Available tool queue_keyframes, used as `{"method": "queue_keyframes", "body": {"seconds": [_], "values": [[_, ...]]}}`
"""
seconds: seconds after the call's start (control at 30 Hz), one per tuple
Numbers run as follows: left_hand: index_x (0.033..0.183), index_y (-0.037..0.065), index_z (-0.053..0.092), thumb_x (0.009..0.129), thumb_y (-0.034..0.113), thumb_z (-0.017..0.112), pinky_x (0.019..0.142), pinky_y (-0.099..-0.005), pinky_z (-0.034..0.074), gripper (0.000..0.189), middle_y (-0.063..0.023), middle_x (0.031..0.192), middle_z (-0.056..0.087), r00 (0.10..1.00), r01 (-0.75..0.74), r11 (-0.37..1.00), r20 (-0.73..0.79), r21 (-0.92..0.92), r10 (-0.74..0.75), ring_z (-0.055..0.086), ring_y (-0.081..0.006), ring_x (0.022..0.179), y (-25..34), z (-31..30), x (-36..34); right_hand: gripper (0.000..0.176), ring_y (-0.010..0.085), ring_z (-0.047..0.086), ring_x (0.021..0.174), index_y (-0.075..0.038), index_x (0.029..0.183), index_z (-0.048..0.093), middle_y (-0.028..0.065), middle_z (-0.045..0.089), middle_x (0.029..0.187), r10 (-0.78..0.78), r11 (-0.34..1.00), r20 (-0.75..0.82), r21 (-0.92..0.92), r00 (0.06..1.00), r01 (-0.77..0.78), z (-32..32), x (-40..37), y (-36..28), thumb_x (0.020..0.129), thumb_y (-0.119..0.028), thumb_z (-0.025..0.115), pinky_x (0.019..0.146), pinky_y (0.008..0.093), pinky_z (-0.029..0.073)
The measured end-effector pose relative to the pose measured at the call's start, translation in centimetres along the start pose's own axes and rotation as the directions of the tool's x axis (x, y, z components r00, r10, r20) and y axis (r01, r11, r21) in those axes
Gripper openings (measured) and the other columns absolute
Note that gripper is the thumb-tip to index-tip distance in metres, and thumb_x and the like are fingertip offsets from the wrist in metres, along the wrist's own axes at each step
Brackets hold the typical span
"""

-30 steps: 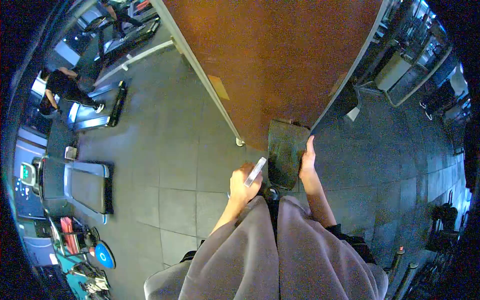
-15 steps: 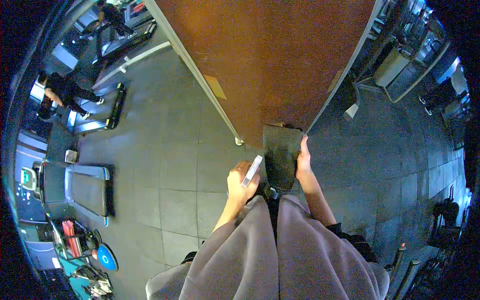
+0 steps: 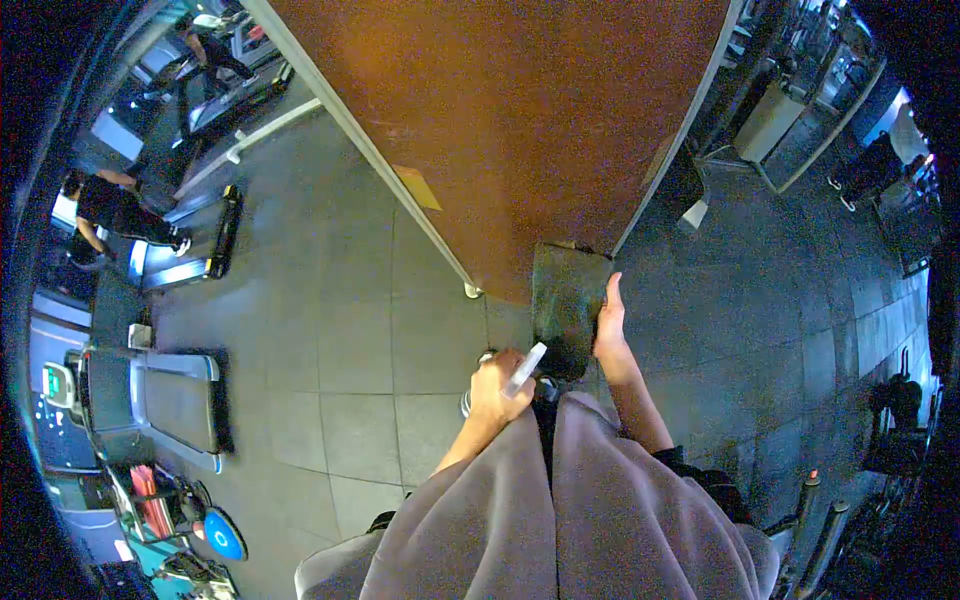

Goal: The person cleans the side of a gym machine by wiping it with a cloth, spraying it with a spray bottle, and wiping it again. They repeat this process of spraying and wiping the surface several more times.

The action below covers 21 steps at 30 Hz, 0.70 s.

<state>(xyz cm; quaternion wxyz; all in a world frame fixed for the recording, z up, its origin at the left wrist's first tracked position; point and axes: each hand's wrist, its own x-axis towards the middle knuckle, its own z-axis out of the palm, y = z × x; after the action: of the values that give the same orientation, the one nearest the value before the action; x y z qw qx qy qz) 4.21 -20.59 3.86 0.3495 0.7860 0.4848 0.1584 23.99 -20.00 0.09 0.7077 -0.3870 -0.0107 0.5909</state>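
My left hand (image 3: 497, 387) is closed round a short, pale stick-like thing (image 3: 525, 369); its exact kind does not show. The pale end points up and right, close to the lower left edge of a dark, flat rectangular piece (image 3: 568, 305). My right hand (image 3: 611, 325) grips that piece along its right edge, thumb stretched upward and fingers partly hidden behind it. The top of the dark piece overlaps the lower end of a large brown board (image 3: 520, 130) with a pale metal frame.
Dark floor tiles (image 3: 350, 330) surround me. A treadmill (image 3: 170, 400) stands at left, with a person (image 3: 125, 208) by another one beyond. A blue balance disc (image 3: 224, 533) lies lower left. Gym machines (image 3: 770, 125) stand at upper right, and a person (image 3: 880, 165) is at far right.
My left hand has moved right with the pale stick, bringing it closer to the dark piece. My right hand keeps its grip. The view has shifted slightly.
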Motion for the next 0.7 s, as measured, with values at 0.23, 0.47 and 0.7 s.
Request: {"method": "queue_keyframes", "body": {"seconds": [0.23,0.47,0.7], "values": [[0.078,0.001,0.06,0.06,0.009,0.056,0.066,-0.0415,0.048,0.02,-0.0174,0.074,0.059,0.969,-0.177,0.954,-0.214,-0.24,0.126,0.058,-0.0371,0.072,-2.5,-0.3,1.0,0.054,0.0255,0.055,0.099,-0.008,0.119,0.053,0.0075,0.059,0.112,-0.189,0.959,-0.15,0.183,0.97,0.216,-0.3,1.8,0.3,0.09,-0.051,0.042,0.088,0.0387,0.043],[0.072,0.0,0.059,0.059,0.006,0.06,0.061,-0.0396,0.046,0.015,-0.0175,0.072,0.059,0.967,-0.135,0.97,-0.239,-0.203,0.085,0.057,-0.0373,0.068,-5.1,-3.7,0.8,0.063,0.0272,0.045,0.113,-0.004,0.131,0.036,0.0099,0.045,0.128,-0.563,0.803,-0.25,0.058,0.787,0.593,3.2,4.9,-8.9,0.088,-0.049,0.045,0.098,0.0384,0.034],[0.077,0.001,0.063,0.061,0.003,0.059,0.061,-0.0361,0.048,0.017,-0.0135,0.073,0.061,0.929,0.096,0.89,-0.282,-0.446,-0.241,0.06,-0.0298,0.067,-9.3,-6.6,-1.3,0.056,0.0378,0.037,0.123,0.005,0.125,0.042,0.0223,0.035,0.137,-0.96,-0.279,0.246,-0.885,-0.135,0.373,10.7,12.3,-11.7,0.086,-0.03,0.06,0.101,0.044,0.03]]}}
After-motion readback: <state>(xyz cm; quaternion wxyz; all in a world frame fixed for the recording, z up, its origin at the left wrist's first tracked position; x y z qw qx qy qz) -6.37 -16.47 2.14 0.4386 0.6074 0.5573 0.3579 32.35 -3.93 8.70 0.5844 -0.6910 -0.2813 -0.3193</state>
